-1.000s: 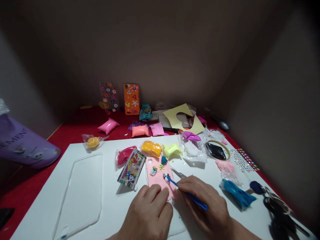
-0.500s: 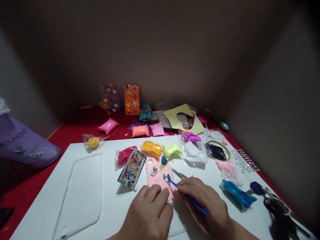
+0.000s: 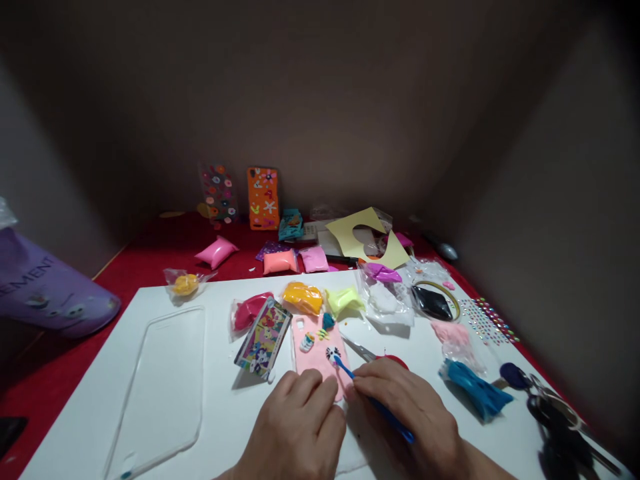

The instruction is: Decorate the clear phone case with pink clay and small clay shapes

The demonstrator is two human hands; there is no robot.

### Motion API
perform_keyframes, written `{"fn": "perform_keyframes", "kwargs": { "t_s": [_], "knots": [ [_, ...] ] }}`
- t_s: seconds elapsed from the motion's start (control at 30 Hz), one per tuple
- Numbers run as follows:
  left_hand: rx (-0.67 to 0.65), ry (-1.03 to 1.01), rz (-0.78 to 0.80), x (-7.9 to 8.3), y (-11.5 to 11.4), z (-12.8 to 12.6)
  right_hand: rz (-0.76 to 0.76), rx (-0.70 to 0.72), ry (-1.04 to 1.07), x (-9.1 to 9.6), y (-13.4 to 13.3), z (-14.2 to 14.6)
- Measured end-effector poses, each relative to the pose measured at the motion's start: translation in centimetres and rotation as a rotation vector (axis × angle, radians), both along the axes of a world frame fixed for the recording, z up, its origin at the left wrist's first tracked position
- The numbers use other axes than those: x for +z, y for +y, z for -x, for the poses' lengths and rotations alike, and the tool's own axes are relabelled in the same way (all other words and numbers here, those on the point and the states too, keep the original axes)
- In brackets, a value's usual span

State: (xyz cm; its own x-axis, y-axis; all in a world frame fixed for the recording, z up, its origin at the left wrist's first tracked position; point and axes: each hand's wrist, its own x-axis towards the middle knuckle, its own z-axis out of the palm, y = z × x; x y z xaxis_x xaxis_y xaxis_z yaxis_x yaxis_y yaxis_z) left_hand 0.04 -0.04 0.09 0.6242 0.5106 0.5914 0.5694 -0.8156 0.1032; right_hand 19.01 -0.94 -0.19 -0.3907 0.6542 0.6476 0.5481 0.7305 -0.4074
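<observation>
Blue plastic tool (image 3: pixel 387 415) is being pinched pen-like in the grip of the right hand (image 3: pixel 417 403), presumably for fine control, its tip meeting a black-and-white patch (image 3: pixel 332 353) on the pink phone case (image 3: pixel 311 363), lower centre of the frame. The left hand (image 3: pixel 305 427) is resting curled at the case's lower end, probably steadying it; whether its grip is clamping anything, I cannot tell.
</observation>
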Motion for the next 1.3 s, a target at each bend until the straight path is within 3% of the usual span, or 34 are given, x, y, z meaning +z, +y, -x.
{"fn": "perform_keyframes", "kwargs": {
  "t_s": [1.3],
  "knots": [
    [-0.010,0.002,0.008,0.05,-0.05,0.03,-0.028,0.034,-0.010,0.63,0.14,0.13]
  ]
}}
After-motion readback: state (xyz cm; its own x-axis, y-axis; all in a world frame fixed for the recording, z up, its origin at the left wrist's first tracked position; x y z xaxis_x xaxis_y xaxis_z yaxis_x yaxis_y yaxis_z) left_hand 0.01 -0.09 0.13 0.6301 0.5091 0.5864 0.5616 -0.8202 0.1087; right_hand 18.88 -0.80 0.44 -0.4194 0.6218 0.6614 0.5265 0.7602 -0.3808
